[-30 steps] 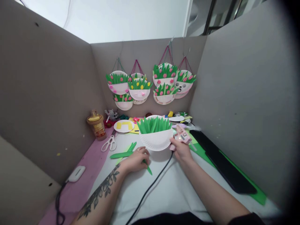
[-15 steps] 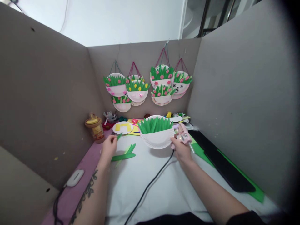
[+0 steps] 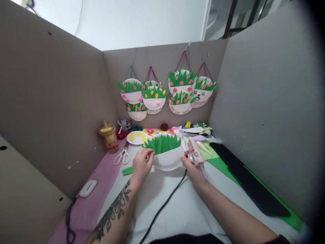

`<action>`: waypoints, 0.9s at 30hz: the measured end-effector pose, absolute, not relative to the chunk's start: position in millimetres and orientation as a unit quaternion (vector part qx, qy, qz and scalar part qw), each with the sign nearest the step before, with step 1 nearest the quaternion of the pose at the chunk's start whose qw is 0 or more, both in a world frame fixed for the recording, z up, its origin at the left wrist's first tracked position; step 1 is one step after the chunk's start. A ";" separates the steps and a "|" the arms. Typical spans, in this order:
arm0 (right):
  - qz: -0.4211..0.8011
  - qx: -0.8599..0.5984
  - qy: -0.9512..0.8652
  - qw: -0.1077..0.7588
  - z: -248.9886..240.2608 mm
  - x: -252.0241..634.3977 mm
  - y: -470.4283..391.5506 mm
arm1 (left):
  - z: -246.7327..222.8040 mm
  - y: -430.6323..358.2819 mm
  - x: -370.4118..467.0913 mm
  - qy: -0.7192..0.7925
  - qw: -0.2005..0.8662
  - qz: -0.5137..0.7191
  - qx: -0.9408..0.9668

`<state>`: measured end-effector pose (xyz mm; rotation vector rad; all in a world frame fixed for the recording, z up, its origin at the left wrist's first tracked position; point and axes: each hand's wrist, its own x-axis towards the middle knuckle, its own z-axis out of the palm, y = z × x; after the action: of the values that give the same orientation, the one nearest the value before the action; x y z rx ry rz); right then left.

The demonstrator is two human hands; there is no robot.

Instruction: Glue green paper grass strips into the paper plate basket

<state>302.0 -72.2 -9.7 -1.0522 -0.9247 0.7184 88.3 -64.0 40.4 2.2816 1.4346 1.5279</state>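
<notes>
A paper-plate basket [image 3: 168,161] is held up in front of me, with green paper grass blades [image 3: 164,144] rising from its pocket. My left hand [image 3: 142,163] is at the basket's left edge, fingertips pinched on a green paper blade [image 3: 147,157] that is mostly covered. At the right rim, my right hand [image 3: 195,170] grips the basket along with a pink glue gun [image 3: 195,153]. The gun's nozzle points down and to the right, and its black cord [image 3: 165,205] runs toward me. More green blades [image 3: 127,170] lie on the table, partly behind my left hand.
White scissors [image 3: 122,156] and a lidded cup [image 3: 109,137] are on the left. A plate with yellow pieces [image 3: 137,137] lies behind. Several finished baskets [image 3: 154,101] hang on the back panel. Black panels [image 3: 250,183] lie on green sheets at right. Grey walls enclose three sides.
My left hand has moved right with the green blade, from the table's left side to the basket's left edge. The scissors now show. The view has shifted slightly left.
</notes>
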 end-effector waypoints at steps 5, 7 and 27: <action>0.278 -0.482 -0.466 0.688 0.4 295.9 -85.2 | 37.4 -65.6 94.0 0.476 0.037 0.482 0.735; 0.284 -0.475 -0.467 0.690 2.8 294.7 -87.5 | 36.4 -64.0 92.8 0.481 0.043 0.483 0.730; 0.315 -0.456 -0.461 0.693 1.3 295.5 -89.2 | 44.9 -65.1 93.6 0.492 0.141 0.551 0.659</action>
<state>295.5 -89.2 1.3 -1.0177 -1.0301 0.7033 93.6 -65.1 44.9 1.9033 1.4210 1.5921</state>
